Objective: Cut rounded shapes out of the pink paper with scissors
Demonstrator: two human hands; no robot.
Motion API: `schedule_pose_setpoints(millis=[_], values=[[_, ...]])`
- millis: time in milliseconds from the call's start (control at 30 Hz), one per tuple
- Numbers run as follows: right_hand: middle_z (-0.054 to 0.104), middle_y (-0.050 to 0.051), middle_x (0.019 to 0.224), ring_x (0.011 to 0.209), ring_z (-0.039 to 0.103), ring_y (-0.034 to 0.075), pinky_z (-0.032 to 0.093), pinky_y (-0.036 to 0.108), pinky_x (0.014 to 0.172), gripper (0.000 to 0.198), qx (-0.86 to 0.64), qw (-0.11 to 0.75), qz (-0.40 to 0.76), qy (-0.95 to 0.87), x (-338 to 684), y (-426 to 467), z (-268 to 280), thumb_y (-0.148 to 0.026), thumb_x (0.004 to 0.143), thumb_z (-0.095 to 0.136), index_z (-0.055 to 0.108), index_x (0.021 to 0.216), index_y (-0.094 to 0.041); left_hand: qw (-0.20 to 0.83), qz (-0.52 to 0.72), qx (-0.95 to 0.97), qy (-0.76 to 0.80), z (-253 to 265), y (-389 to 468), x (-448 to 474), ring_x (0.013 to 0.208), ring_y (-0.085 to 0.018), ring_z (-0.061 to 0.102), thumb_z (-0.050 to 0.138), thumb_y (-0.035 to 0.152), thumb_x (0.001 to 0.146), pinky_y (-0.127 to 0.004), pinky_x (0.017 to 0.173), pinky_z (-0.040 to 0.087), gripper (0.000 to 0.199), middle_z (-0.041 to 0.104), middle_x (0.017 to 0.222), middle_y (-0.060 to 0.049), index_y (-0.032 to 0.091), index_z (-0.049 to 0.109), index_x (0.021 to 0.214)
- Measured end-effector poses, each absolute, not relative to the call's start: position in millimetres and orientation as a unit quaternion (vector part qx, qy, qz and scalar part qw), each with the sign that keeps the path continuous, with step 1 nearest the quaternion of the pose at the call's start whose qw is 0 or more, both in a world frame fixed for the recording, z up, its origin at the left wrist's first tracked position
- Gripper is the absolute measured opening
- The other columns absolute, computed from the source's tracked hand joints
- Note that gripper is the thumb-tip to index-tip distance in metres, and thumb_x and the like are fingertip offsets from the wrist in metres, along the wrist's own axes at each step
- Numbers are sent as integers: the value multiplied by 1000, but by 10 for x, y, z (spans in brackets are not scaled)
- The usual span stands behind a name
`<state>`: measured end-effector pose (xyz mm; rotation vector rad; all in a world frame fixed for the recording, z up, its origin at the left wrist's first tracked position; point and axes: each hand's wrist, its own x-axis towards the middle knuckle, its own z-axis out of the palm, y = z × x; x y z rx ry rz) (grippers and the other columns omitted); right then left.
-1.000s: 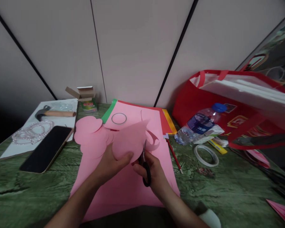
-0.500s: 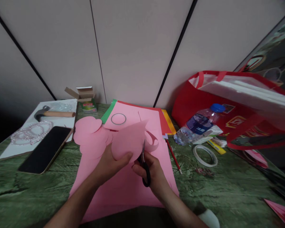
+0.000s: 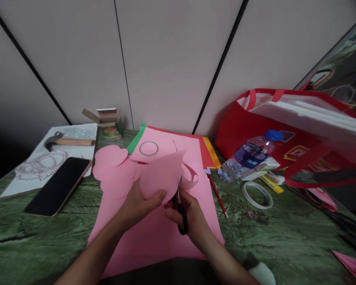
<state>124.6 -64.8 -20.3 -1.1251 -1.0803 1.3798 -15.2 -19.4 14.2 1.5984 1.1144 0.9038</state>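
Note:
My left hand [image 3: 142,204] pinches a piece of pink paper [image 3: 160,174], its thumb lying on the near face. The piece has a rounded lower edge, a pointed upper right corner and a curled strip [image 3: 191,176] at its right. In my right hand [image 3: 188,213] are scissors [image 3: 182,217] with black handles, their blades pointing up at the paper's right edge. Beneath both hands lie large pink sheets [image 3: 166,241]. Left of my left hand, several rounded pink paper cutouts [image 3: 111,160] overlap in a pile.
To the left are a phone [image 3: 57,186], a hammer [image 3: 68,141], beaded strands [image 3: 41,165] and an open small box [image 3: 109,126]. At the right stand a red bag [image 3: 240,114], a water bottle [image 3: 249,154], a tape roll [image 3: 257,195] and a red pencil [image 3: 218,196].
The whole view has shifted very slightly. Both hands, the scissors and the pink paper keep nearly the same places, and the scissor blades look a little closer together.

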Motion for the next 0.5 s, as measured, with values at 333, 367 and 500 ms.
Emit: schedule_pose_setpoints(millis=[333,367,500], values=[[43,-4,62,54,36,10,30,22,48,31,-467,510,558,-459,1242,-656,-205,-40,60,69,51,72,-18,471,365,651,470,144,-203,-148,81,-22,64,59,24,67,-30,68,53,30,69,89,-7,14,60,96],[43,-4,62,54,36,11,30,22,48,31,-465,511,557,-461,1239,-655,-202,-41,60,69,50,71,-18,471,370,651,465,140,-202,-148,81,-22,64,59,24,67,-30,67,53,29,69,88,-7,15,61,95],[41,-4,60,53,35,10,29,23,48,31,-461,516,559,-457,1230,-650,-188,-42,61,67,49,68,-18,485,371,648,454,152,-201,-149,80,-21,64,59,22,68,-28,67,52,27,69,88,-6,15,60,94]])
